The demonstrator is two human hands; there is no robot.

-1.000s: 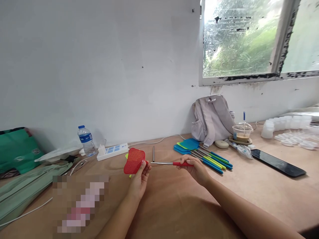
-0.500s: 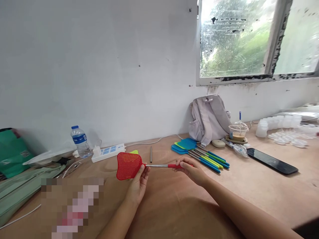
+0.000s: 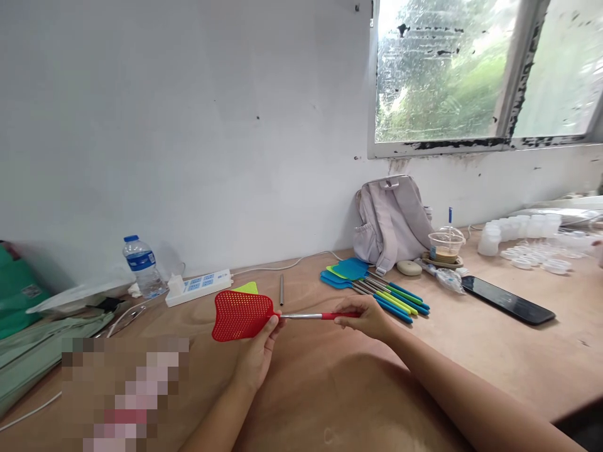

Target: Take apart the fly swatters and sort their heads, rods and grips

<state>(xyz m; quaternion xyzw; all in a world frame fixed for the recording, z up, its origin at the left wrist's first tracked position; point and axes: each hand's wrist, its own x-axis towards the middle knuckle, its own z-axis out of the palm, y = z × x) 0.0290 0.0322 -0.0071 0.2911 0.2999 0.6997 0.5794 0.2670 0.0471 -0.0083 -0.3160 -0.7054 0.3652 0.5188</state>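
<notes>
Both my hands hold a red fly swatter (image 3: pixel 242 316) level above the table, its perforated head to the left. My left hand (image 3: pixel 261 348) pinches the neck where the head meets the metal rod. Around the red grip at the other end, the fingers of my right hand (image 3: pixel 360 316) are closed. Behind the swatter head a yellow-green piece (image 3: pixel 247 288) shows, partly hidden. A thin metal tube (image 3: pixel 281 290) lies on the table just beyond. Several blue, green and yellow fly swatters (image 3: pixel 377 290) are piled to the right.
A white power strip (image 3: pixel 200 287) and a water bottle (image 3: pixel 142 267) stand at the back left. Toward the right are a backpack (image 3: pixel 393 223), a drink cup (image 3: pixel 445 246), a black phone (image 3: pixel 509 299) and several white plastic containers (image 3: pixel 522 229). A blurred patch covers the lower left.
The view has shifted slightly. My right hand sits a little farther from my left along the swatter, and more of the yellow-green piece shows behind the red head.
</notes>
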